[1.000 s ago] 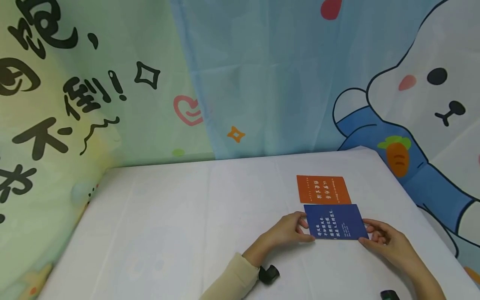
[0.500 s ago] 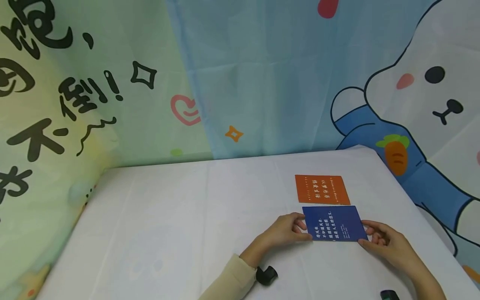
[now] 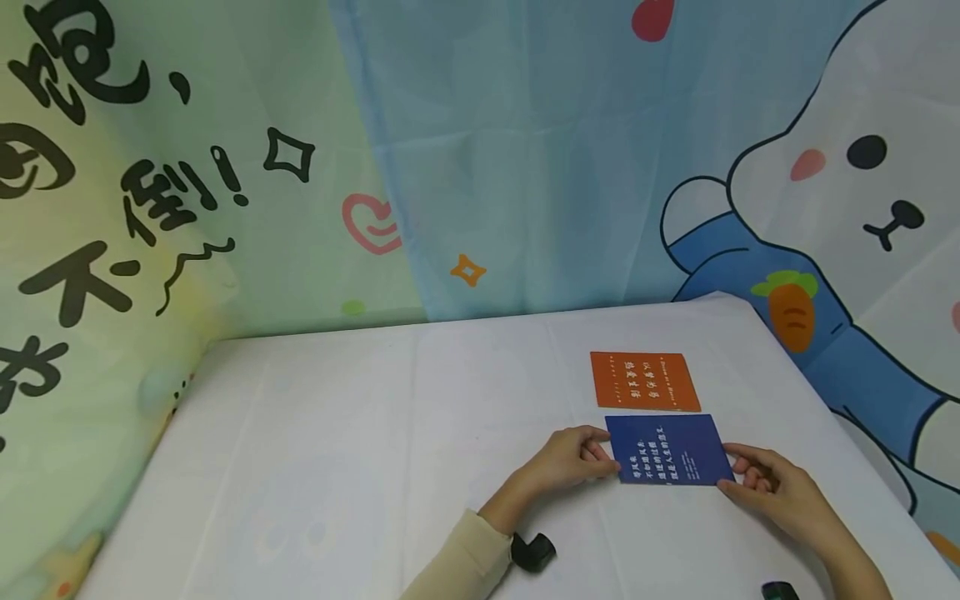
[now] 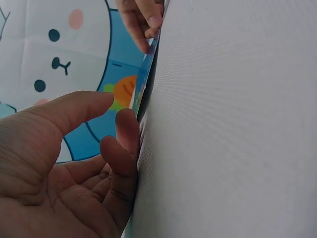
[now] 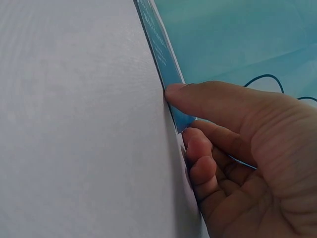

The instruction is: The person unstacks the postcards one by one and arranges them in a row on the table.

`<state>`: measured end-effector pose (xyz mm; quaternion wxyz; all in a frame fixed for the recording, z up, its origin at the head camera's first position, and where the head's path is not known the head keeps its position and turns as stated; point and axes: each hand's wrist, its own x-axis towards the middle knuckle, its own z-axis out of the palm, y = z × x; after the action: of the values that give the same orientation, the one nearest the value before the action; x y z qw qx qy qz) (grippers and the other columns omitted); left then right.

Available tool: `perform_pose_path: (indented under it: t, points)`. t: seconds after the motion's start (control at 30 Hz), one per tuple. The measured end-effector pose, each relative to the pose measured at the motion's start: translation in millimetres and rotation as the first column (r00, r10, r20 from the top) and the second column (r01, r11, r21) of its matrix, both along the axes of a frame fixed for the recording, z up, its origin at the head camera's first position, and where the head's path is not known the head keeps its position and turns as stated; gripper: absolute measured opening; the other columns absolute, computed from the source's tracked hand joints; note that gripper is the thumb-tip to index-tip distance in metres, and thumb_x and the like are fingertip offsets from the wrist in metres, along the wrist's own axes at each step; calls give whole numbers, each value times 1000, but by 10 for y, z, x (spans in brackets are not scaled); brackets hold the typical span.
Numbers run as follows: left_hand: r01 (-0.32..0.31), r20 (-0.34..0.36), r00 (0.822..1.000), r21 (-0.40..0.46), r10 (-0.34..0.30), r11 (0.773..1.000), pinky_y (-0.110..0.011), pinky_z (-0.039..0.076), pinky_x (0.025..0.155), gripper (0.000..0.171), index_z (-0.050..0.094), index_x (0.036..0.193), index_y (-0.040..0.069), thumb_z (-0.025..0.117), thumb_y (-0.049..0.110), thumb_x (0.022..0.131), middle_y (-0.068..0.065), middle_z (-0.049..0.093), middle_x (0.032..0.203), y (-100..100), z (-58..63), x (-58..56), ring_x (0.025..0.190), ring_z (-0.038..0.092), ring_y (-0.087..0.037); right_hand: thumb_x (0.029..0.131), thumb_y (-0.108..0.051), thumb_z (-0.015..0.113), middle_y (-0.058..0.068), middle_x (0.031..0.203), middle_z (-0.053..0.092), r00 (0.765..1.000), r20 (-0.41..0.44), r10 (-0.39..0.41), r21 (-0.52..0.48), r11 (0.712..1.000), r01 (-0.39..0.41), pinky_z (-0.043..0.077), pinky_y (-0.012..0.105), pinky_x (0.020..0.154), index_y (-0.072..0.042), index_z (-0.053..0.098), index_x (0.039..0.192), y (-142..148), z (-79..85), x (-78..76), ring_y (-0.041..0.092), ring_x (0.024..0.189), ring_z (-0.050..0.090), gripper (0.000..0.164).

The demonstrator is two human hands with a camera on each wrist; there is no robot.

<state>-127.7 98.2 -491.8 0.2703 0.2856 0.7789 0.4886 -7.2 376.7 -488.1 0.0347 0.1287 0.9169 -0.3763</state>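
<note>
A blue card (image 3: pixel 667 454) printed with white characters lies on the white-covered table (image 3: pixel 337 467), in front of an orange card (image 3: pixel 645 381). A narrow strip of cloth shows between the two cards. My left hand (image 3: pixel 566 458) is at the blue card's left edge, fingers loosely bent. In the left wrist view the thumb (image 4: pixel 84 109) stands apart from the card, with a fingertip close to its end. At the other end my right hand (image 3: pixel 780 487) holds the near right corner, thumb on the near edge and forefinger at the right edge. The right wrist view shows the thumb (image 5: pixel 188 96) touching the card.
Behind the table hangs a printed cloth backdrop (image 3: pixel 525 167) with a white cartoon animal (image 3: pixel 817 208) at the right. Black wrist devices (image 3: pixel 534 552) show by both forearms. The table's right edge runs close beyond my right hand.
The blue card has slid slightly toward me, away from the orange card, opening a thin gap. My left thumb has drawn back a little from the card's corner. The right hand keeps its hold.
</note>
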Motion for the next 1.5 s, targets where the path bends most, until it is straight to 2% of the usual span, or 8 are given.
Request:
perform_pose_path:
  t: [0.37,0.7,1.03,1.2,1.43,1.5]
  points:
    - [-36,81,996,8,36,999,-15,44,54,42,62,124,-3,73,15,87,9,62,74,-10,41,12,60,51,1,91,-35,69,12,98,52,1000,13,-18,28,999,18,39,20,62,12,47,133,-9,-2,-5,9,78,43,67]
    - [-49,125,991,48,43,998,-18,47,55,38,60,122,1,72,14,88,7,64,78,-36,40,-28,62,56,-2,96,-38,61,12,99,56,1000,-13,8,54,999,-7,42,19,63,10,51,131,10,25,-55,7,77,45,60]
    - [-55,85,995,41,51,998,-17,46,54,38,60,123,2,71,14,89,8,61,79,-41,42,-46,59,53,-3,96,-35,62,18,106,57,999,-43,8,79,997,-5,41,21,62,9,52,131,-8,43,-43,7,76,45,57]
    - [-67,39,997,44,65,997,-16,44,55,38,61,122,1,72,14,88,7,60,84,-24,44,-79,61,51,-1,95,-35,63,22,110,56,997,-79,-6,90,996,13,41,22,61,6,53,131,-23,29,-65,8,75,46,55]
    - [-96,-5,995,53,96,994,-14,45,61,41,60,123,2,74,15,87,5,60,90,4,36,-102,72,50,2,91,-22,70,22,116,51,981,-180,-69,105,991,89,40,15,60,3,57,128,4,-23,-79,4,73,44,46]
    - [-106,-14,994,65,107,992,-14,46,65,43,59,125,1,74,15,87,3,60,94,12,32,-101,76,51,2,91,-20,70,22,118,50,979,-184,-88,95,990,107,39,14,60,2,56,129,18,-32,-79,3,73,43,46]
